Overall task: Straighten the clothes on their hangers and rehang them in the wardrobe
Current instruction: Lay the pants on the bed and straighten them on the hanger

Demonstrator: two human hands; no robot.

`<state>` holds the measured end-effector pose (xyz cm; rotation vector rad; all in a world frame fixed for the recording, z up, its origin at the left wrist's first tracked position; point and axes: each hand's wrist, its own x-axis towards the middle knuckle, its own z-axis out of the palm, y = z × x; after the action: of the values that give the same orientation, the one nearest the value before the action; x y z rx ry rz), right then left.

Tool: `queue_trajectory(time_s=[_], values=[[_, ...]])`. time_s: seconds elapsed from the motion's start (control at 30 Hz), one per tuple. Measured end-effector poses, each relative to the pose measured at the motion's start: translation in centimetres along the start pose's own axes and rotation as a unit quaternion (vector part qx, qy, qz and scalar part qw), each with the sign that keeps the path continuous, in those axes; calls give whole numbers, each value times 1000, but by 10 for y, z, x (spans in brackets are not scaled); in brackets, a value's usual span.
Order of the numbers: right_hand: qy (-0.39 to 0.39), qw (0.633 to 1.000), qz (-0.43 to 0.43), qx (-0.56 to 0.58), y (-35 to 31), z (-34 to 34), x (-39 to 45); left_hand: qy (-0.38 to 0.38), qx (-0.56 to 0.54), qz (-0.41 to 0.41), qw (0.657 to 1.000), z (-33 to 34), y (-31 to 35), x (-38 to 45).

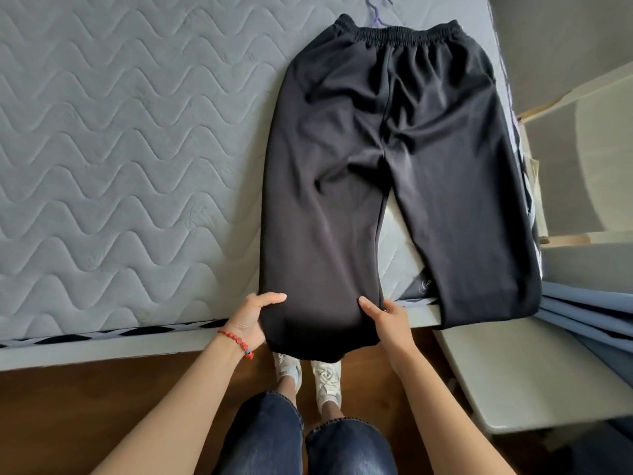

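Black trousers (394,149) lie flat on the mattress (120,149), waistband far from my fingers, both leg ends hanging over the bed's near edge toward me. Left of my left hand (251,320) runs bare quilted mattress with a wavy stitch pattern. My left hand grips the left side of the nearer leg's hem, thumb on top of the cloth, the other fingers curled beneath; a red bead bracelet (236,339) sits on that wrist. My right hand (387,318) holds the same leg's right side, thumb on top, the other fingers tucked under. Beyond both hands, a purple hanger (376,13) shows its hook above the waistband. Right of my right hand, the second leg drapes over the mattress corner. Below my hands: white shoes (308,375) on a wooden floor (102,389).
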<state>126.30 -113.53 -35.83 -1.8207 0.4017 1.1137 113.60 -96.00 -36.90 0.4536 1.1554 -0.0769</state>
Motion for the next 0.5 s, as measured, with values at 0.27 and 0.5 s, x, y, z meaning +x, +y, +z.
queue_trajectory(time_s=[0.27, 0.5], values=[[89, 980, -82, -159, 4, -9, -3, 79, 264, 41, 961, -22, 2, -13], [170, 966, -62, -182, 9, -24, -8, 104, 362, 104, 920, -21, -6, -23]])
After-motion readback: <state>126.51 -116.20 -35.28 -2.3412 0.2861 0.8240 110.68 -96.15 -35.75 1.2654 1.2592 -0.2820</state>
